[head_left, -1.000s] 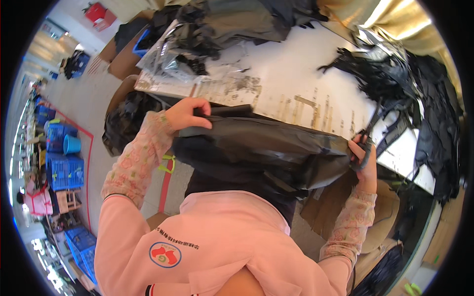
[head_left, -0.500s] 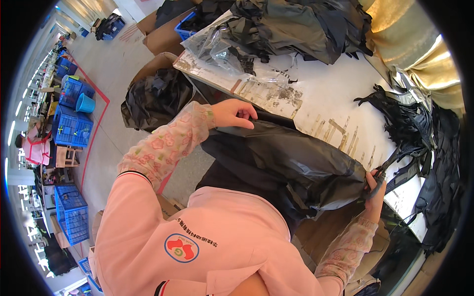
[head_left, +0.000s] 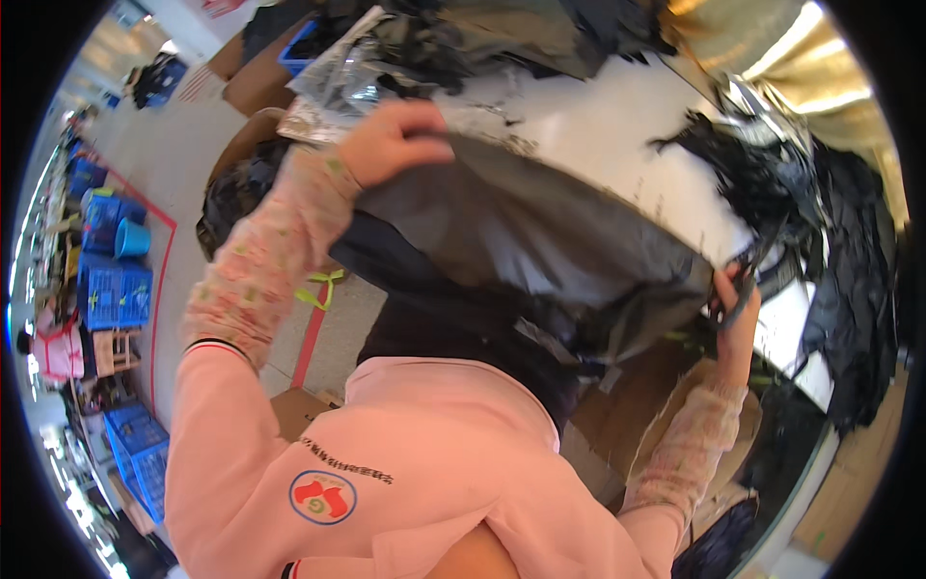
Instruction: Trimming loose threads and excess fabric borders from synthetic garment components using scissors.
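The left hand, blurred, pinches the upper edge of a dark sheet between thumb and fingers; the sheet slants down from it and spans the space between the hands. The right hand, curled round the handles of black scissors, lies at the sheet's other end; whether it also grips the sheet cannot be told. Beyond both hands extends a white table, with dark scraps beyond the right and clear plastic beyond the left.
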Action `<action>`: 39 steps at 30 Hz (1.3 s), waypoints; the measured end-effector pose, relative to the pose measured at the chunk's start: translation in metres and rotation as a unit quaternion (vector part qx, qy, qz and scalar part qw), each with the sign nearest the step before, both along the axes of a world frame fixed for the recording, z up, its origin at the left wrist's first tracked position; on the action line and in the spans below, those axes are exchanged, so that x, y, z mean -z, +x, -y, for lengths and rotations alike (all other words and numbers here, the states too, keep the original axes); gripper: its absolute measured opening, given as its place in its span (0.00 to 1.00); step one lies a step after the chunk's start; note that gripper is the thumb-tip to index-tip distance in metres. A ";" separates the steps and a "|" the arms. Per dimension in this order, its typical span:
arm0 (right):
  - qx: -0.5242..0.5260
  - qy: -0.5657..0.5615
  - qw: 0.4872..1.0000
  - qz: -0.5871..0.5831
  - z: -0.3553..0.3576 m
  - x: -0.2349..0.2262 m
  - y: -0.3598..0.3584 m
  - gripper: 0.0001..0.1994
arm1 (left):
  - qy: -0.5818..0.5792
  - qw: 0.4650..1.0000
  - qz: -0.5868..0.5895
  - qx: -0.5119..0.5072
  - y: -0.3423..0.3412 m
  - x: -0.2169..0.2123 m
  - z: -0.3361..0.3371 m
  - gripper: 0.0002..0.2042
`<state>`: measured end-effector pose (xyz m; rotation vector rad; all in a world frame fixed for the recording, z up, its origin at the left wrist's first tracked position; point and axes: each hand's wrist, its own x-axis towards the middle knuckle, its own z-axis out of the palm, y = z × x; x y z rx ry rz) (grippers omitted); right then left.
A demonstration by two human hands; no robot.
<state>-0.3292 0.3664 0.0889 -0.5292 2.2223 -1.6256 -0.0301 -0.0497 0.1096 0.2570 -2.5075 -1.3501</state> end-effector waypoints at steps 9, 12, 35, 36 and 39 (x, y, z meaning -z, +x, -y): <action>0.073 -0.015 0.988 -0.138 0.017 -0.013 0.044 0.07 | -0.322 0.914 -0.235 -0.076 -0.071 -0.016 -0.049 0.10; -0.026 -0.004 0.994 -0.103 0.017 0.015 0.108 0.09 | -0.182 0.970 -0.138 0.086 -0.060 0.041 -0.120 0.07; -0.069 -0.164 0.965 0.194 -0.018 0.029 0.148 0.15 | -0.274 0.937 -0.169 0.133 -0.087 0.100 -0.181 0.18; -0.067 -0.163 0.965 0.193 -0.019 0.028 0.149 0.15 | -0.273 0.937 -0.170 0.134 -0.087 0.088 -0.188 0.18; -0.081 -0.198 0.957 0.193 -0.018 0.028 0.147 0.15 | -0.257 0.924 -0.206 0.195 -0.092 0.075 -0.201 0.17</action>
